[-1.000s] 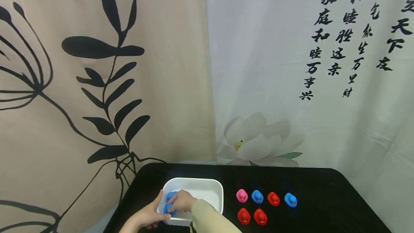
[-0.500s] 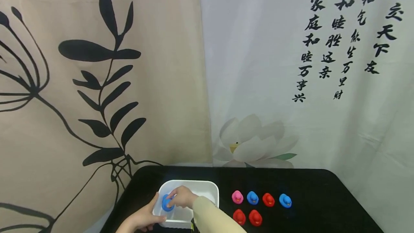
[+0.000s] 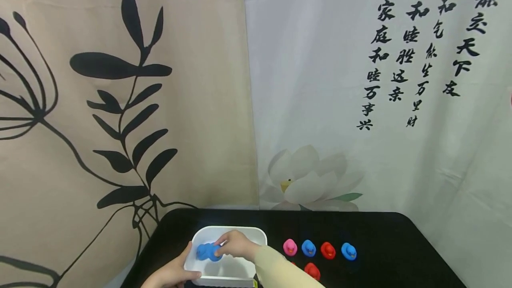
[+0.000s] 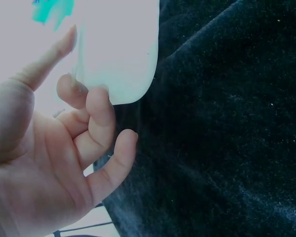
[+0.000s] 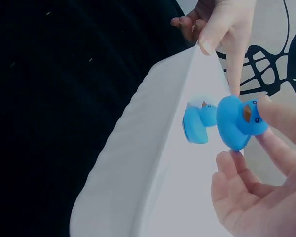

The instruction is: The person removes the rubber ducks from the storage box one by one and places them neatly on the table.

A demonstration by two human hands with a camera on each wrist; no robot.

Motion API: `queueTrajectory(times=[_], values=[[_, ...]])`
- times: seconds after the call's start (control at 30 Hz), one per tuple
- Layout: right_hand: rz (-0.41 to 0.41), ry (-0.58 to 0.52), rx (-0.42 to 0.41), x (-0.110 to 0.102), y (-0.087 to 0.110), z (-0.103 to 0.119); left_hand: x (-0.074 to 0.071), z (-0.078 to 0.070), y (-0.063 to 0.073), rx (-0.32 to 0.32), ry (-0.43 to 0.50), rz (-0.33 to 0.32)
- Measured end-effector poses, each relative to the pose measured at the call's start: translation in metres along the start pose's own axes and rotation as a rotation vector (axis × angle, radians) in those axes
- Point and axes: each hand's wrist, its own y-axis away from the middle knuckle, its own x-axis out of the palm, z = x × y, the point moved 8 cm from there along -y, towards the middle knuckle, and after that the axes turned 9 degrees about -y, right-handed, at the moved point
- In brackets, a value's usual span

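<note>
Along the left end of a white plastic tray (image 3: 236,274), my left hand (image 3: 173,272) grips the rim, thumb on the near corner. The left wrist view shows its curled fingertips against the tray's outer wall. My right hand (image 3: 237,244) pinches a blue rubber duck (image 5: 230,123) by its head, between thumb and finger, over the inside of the tray. Close beside it, a second blue rubber duck (image 5: 195,127) sits in the tray, untouched by the fingers. In the head view the two ducks look joined, and the right fingers partly cover the held one.
Right of the tray, a row on the black cloth-covered table (image 3: 384,243) holds a pink duck (image 3: 290,247), a blue duck (image 3: 309,248), a red duck (image 3: 328,250) and another blue duck (image 3: 349,251). Nearer lies a red duck (image 3: 312,271); the right sleeve (image 3: 282,268) mostly hides another.
My right hand has shifted rightward inside the tray with a blue duck, uncovering the other one at its left. My left hand keeps its hold on the tray. The head view has shifted slightly.
</note>
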Motion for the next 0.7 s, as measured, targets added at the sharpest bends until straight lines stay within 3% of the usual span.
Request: queueTrajectory(times=[0.23, 0.43, 0.7], values=[[0.014, -0.101, 0.028, -0.026, 0.015, -0.015, 0.002, -0.007, -0.001, -0.007, -0.019, -0.016], [0.029, -0.198, 0.057, -0.041, 0.031, -0.019, 0.001, -0.006, -0.002, -0.013, 0.017, -0.008], [0.035, -0.220, 0.099, -0.062, 0.047, -0.028, 0.003, 0.000, -0.006, -0.029, 0.058, 0.010]])
